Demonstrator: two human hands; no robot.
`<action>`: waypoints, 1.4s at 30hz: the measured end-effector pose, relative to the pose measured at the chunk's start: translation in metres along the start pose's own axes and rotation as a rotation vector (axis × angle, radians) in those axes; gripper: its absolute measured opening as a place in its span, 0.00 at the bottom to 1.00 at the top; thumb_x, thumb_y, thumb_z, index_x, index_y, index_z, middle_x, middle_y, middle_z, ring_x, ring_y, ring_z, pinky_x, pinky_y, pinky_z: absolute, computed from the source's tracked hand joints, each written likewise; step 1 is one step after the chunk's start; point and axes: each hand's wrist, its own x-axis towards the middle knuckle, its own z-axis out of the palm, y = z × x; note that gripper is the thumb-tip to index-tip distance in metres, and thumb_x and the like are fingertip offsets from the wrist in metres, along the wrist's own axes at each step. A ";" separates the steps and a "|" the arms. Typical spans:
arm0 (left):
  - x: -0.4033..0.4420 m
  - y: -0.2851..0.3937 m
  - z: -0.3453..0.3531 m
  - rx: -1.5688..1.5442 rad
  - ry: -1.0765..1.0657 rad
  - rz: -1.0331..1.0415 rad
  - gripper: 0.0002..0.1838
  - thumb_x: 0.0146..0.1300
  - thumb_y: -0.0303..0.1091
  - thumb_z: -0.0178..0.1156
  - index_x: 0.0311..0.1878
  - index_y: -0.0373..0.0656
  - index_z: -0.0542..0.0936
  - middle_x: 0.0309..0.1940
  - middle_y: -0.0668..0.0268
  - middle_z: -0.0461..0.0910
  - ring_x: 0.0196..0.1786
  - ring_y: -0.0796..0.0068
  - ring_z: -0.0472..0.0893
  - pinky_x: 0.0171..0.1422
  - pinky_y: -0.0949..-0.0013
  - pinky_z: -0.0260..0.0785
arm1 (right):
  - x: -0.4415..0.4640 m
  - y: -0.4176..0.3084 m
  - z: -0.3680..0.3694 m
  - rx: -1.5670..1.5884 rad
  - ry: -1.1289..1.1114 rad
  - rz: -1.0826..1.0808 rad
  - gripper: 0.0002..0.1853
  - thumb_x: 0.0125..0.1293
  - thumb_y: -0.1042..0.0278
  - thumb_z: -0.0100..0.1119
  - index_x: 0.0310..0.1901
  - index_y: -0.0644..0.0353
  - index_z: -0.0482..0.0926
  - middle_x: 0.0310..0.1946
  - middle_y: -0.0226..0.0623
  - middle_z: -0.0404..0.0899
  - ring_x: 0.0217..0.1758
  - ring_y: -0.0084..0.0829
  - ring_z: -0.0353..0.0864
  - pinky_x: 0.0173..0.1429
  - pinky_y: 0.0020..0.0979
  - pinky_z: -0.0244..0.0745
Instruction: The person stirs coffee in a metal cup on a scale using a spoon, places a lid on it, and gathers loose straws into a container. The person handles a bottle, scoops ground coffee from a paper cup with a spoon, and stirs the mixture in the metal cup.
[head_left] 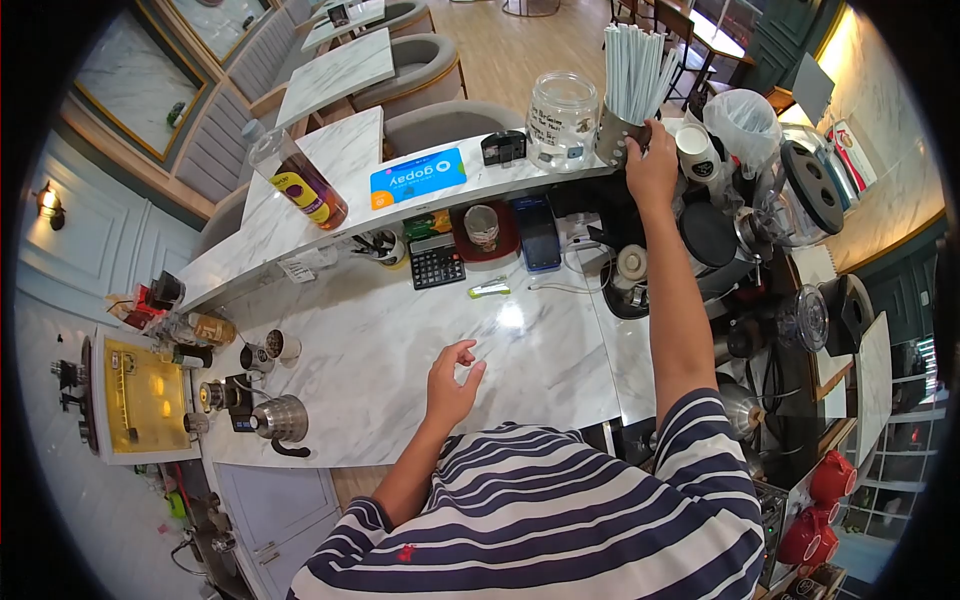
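Note:
My right hand (652, 168) reaches out to the raised ledge, its fingers against the near right side of a metal straw holder (612, 140). Many wrapped paper straws (636, 70) stand upright in that holder. Just left of it is a clear glass jar (563, 120) with handwriting on it. Paper cups (697, 152) stand right of my hand. My left hand (455, 385) hovers over the marble counter (390, 340), fingers loosely bent and thumb apart, with nothing in it.
A bottle of dark liquid (305, 185) and a blue gopay sign (418, 178) stand along the ledge. Below are a calculator (437, 262), a small glass (481, 228) and a phone-like device (539, 235). A kettle (281, 418) sits at left; a coffee grinder (708, 235) crowds the right.

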 end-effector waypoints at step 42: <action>0.013 -0.009 0.004 -0.002 -0.047 -0.067 0.21 0.65 0.31 0.70 0.61 0.45 0.81 0.45 0.64 0.82 0.47 0.70 0.82 0.56 0.62 0.72 | 0.051 0.006 0.002 -0.222 -0.167 -0.085 0.19 0.62 0.63 0.74 0.50 0.61 0.79 0.43 0.54 0.87 0.51 0.57 0.85 0.54 0.50 0.77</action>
